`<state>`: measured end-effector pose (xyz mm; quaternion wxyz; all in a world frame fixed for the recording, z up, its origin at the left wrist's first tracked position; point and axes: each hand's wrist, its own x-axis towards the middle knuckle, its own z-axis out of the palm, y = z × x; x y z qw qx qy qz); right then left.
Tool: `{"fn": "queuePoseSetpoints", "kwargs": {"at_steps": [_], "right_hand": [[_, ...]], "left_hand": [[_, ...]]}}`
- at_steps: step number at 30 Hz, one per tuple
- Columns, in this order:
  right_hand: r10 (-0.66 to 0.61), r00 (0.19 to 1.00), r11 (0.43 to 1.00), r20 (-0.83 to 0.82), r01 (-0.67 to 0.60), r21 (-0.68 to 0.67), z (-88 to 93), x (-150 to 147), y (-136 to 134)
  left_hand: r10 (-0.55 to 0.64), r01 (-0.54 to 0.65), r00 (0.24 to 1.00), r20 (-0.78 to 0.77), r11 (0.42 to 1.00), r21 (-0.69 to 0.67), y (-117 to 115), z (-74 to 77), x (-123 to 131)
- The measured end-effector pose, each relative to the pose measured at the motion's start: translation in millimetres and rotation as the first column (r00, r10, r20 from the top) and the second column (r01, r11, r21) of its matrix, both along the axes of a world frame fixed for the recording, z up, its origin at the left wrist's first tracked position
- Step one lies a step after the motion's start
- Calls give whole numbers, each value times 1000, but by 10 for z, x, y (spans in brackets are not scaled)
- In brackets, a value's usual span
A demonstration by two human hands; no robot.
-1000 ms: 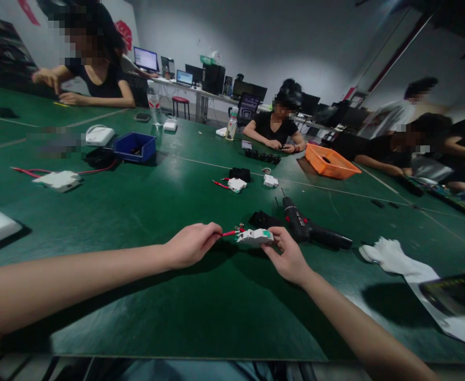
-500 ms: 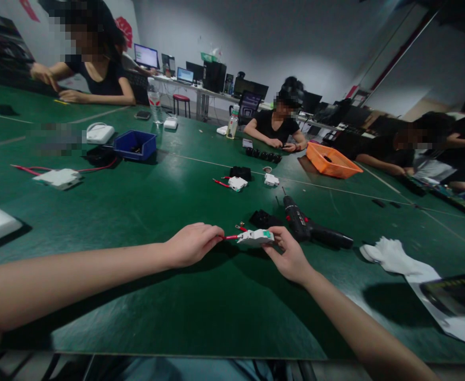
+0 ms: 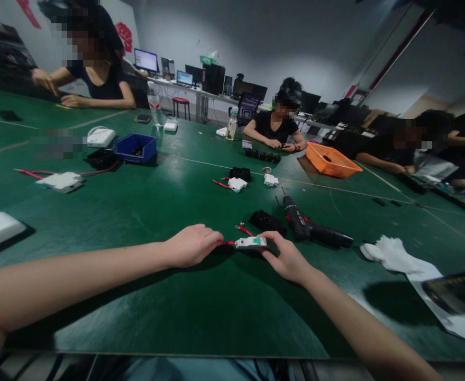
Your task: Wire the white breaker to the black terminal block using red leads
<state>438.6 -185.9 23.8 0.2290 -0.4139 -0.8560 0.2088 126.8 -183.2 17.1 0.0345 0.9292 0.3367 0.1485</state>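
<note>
head | left fingers (image 3: 215, 242) pinch red wire (image 3: 228, 243) | right fingers (image 3: 269, 237) clamp breaker (image 3: 250, 243) | drill (image 3: 307, 226) just beyond

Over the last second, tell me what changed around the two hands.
The right hand lowered the white breaker toward the table and turned it edge-on. The left hand still pinches the red wire at its end. The drill stayed put.

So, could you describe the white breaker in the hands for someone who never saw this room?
On the green table, look near the front edge. The right hand grips the white breaker, the left hand its red wire; unlike the white ones farther back, it alone is held.
</note>
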Motion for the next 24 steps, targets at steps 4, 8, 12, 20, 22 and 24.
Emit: {"fn": "queuePoseSetpoints", "kwargs": {"at_steps": [4,8,12,20,22,24], "right_hand": [[7,999,1000,35,-7,-10,40,-16,-16],[24,998,1000,58,-24,-11,77,-34,-35],[32,997,999,66,-34,17,89,-60,-59],[60,997,995,55,-64,74,58,-147,-90],[66,997,994,38,-70,86,35,-179,-91],[75,997,990,31,-78,115,6,-219,-90]], "left_hand": [[-20,20,1000,12,1000,-13,2,-2,-9],[-38,38,999,8,999,-28,13,-10,-17],[-34,35,999,2,999,-33,20,-12,-14],[-29,28,998,52,1000,14,-10,27,-7],[-23,21,998,59,999,39,-23,31,-11],[-15,10,997,77,998,56,-39,35,-10]]}}
